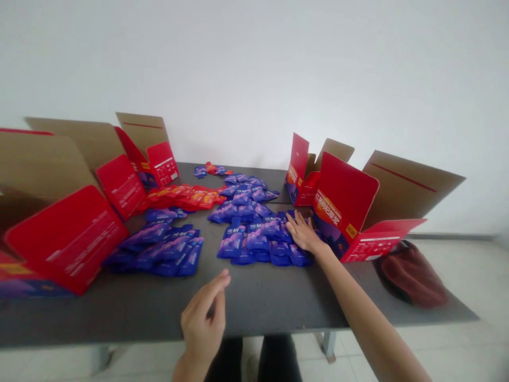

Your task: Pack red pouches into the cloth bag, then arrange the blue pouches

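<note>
My right hand (303, 232) lies with its fingers spread on the right end of a pile of purple-blue pouches (258, 241), just left of a large red carton (345, 196). My left hand (204, 313) hovers near the front of the table, fingers partly bent, with a gap between thumb and forefinger and nothing visible in it. To its upper left is another heap of purple pouches (167, 246). Behind the central pile, more purple pouches (242, 196) are stacked beside a spread of red-orange pouches (186, 196).
Open red cartons stand at left, including a near one (67, 239) and a far one (159, 162); a smaller carton (300, 180) stands at back right. A dark red cloth item (415, 276) lies at the right end of the grey table (270, 305). A white wall (238, 79) rises behind.
</note>
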{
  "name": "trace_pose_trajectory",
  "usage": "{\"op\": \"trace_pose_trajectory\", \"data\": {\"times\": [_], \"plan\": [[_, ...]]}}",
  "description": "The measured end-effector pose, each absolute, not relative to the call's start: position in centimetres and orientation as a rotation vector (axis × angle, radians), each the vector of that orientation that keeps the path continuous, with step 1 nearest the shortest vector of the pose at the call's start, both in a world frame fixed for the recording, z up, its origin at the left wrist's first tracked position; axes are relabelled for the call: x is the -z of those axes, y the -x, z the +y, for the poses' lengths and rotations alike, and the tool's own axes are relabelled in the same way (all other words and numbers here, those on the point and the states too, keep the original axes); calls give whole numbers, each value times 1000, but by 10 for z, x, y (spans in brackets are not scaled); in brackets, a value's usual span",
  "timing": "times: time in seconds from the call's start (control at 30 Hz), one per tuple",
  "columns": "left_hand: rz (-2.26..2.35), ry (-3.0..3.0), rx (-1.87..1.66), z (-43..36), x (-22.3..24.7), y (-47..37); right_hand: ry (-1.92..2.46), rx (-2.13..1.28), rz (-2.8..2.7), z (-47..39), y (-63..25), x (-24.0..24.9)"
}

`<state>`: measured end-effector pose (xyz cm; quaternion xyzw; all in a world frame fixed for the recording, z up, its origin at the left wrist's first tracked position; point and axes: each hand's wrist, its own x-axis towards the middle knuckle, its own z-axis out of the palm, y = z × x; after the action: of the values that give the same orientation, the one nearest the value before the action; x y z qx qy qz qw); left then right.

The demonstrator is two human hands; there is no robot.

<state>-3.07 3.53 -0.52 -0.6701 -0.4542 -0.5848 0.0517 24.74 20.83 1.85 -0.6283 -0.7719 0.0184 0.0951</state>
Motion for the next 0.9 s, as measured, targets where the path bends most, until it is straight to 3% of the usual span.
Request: {"op": "trace_pose_trajectory", "data": {"times": [0.17, 0.3, 0.57, 0.9], "plan": [[-1353, 2003, 1712, 28, 8, 45, 1454, 37, -2072, 193, -226, -81], [-1551, 1809, 1738, 25, 13, 60, 915, -96, -2349, 175, -136, -117], [-1557, 1846, 1754, 23, 17, 68, 894, -100, -2844, 171, 30, -67], [-1486, 1939, 1760, 25, 20, 71, 773, 121, -2905, 151, 31, -61]]}}
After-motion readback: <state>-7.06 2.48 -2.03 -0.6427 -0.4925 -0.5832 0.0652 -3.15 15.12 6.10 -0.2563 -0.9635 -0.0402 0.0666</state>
